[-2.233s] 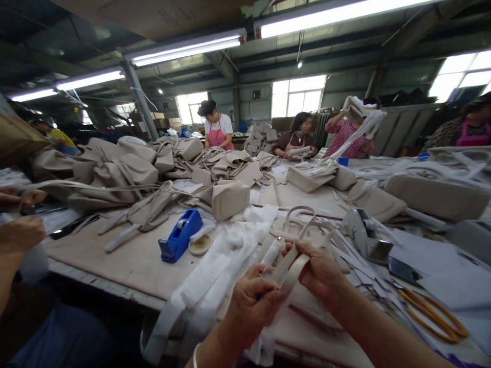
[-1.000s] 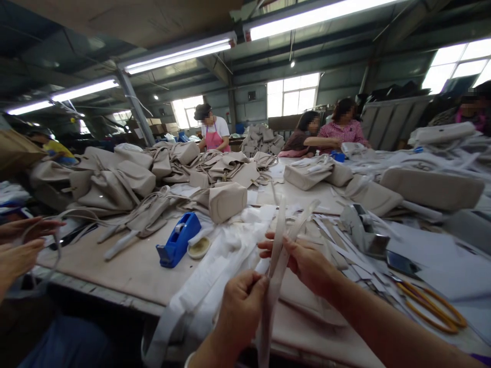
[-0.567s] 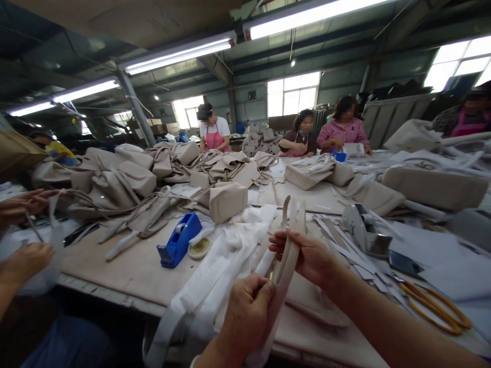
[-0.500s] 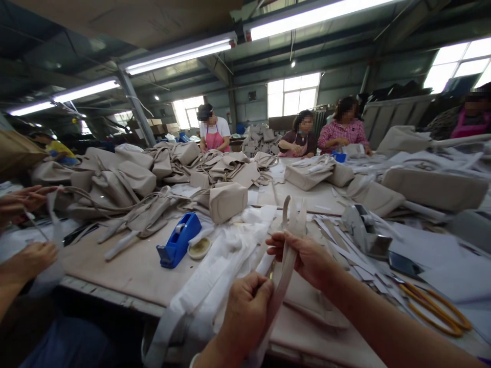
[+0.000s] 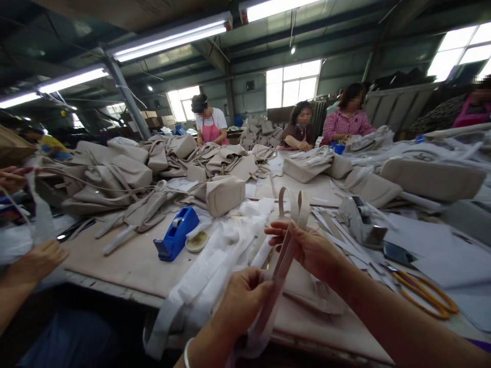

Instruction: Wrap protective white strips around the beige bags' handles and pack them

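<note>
A beige bag strap slants up between my two hands, its upper end bent into a loop above the fingers. My left hand is closed on the strap's lower part, thumb pressed against it, where a thin whitish wrap lies around it and hangs down. Higher up, my right hand pinches the same strap between thumb and fingers. Beneath the hands lie a beige bag piece and long strips of white wrapping material.
A blue tape dispenser, a small round dish and a beige bag stand left of my hands. To the right are a grey tape dispenser, a phone and yellow-handled scissors. A co-worker's hand works at far left.
My left hand has moved slightly left and the strap's loop has opened wider above my right hand. The view has shifted a little. The co-worker's hands at left have moved apart.
</note>
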{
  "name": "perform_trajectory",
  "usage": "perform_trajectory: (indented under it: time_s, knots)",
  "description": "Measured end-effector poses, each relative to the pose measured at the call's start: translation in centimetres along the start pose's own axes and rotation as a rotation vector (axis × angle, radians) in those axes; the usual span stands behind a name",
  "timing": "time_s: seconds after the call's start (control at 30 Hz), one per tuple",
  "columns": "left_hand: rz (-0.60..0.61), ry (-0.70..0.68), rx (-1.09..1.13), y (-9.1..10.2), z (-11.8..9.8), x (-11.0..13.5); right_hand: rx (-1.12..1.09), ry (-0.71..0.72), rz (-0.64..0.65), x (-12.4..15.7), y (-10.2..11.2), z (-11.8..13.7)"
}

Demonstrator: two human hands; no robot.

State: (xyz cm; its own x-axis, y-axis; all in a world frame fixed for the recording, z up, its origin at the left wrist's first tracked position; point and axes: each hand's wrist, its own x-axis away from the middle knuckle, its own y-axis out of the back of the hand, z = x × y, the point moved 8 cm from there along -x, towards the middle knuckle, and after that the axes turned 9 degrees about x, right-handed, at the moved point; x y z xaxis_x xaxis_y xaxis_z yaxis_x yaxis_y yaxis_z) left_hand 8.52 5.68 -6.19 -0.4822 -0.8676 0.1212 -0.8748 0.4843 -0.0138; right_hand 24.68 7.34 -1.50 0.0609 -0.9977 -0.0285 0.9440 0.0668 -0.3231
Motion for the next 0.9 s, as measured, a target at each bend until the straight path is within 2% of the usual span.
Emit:
perform_trajectory:
  time_s: [0.17,0.3,0.4,0.5,0.6,0.73,0.8,0.9]
  knots:
    - [-0.119,-0.031,-0.166,0.4,-1.2,0.5,0.065,0.031,-0.013,0.2,0.0,0.6]
    - [-0.113,-0.067,-0.143,-0.2,-3.7,0.5,0.129,0.05,0.043,0.7,-1.5,0.7]
    - [-0.121,-0.145,-0.117,-0.8,-6.0,-0.2,0.284,0.083,0.044,1.4,-2.6,0.6]
    - [-0.162,-0.219,-0.087,-1.2,-7.9,-1.0,0.438,0.148,-0.029,1.8,-2.8,1.1]
    - [-0.14,-0.29,-0.103,-1.5,-9.1,-1.6,0.571,0.206,-0.109,1.8,-2.3,2.1]
    - [-0.154,-0.446,-0.124,-0.1,-9.6,-1.3,0.664,0.192,-0.229,1.2,-1.1,2.7]
    - [-0.025,-0.396,-0.053,0.1,-8.4,-1.4,0.649,0.166,-0.251,0.9,-0.9,2.9]
    - [0.293,-0.108,0.039,-0.4,-4.5,-1.0,0.553,0.163,-0.226,0.1,-1.2,3.6]
